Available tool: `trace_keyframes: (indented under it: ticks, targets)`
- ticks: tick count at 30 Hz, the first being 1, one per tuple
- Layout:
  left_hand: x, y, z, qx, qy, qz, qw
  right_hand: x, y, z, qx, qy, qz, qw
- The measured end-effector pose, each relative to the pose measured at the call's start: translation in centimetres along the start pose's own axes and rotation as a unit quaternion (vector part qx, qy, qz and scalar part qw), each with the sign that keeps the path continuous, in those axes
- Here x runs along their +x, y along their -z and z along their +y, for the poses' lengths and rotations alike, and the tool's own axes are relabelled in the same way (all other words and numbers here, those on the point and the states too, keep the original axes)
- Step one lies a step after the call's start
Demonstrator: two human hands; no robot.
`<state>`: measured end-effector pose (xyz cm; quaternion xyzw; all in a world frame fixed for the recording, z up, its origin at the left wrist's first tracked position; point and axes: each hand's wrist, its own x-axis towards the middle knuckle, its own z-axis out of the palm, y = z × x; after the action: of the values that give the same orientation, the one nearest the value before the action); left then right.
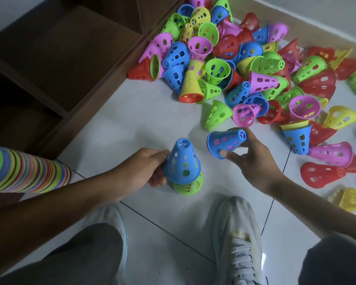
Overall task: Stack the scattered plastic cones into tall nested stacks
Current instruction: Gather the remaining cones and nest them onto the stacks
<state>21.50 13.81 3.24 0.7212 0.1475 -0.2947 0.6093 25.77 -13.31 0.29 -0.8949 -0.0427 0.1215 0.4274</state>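
Observation:
A short stack stands on the floor tiles in front of me: a blue cone (182, 161) nested over a green cone (188, 187). My left hand (150, 168) grips the blue cone's left side. My right hand (249, 157) holds a second blue cone (226, 141) on its side, with a pink cone nested inside it, just right of the stack and a little above it. A big heap of loose cones (234, 64) in red, green, yellow, pink and blue lies beyond. A long multicoloured nested stack (25, 171) lies at the left edge.
A dark wooden shelf unit (66, 58) stands along the left. My two shoes (238, 237) and knees fill the bottom of the view. More cones, among them a red one (321, 174) and a yellow one (353, 200), lie at the right. White wall skirting runs behind the heap.

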Motion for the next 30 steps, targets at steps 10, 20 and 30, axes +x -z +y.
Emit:
trace_keyframes:
  ticks: [10, 20, 30]
  targets:
    - [-0.7, -1.4, -1.8, 0.056, -0.002, 0.001, 0.998, -4.4, 0.3, -4.1, 0.153, 0.007, -0.009, 0.988]
    - [-0.5, -0.2, -3.4, 0.211, -0.037, 0.014, 0.977, -6.1, 0.1, -5.6, 0.206, 0.019, -0.055, 0.977]
    - [-0.5, 1.4, -3.6, 0.218, -0.05, 0.037, 0.974, -6.3, -3.0, -5.1, -0.046, 0.109, -0.107, 0.987]
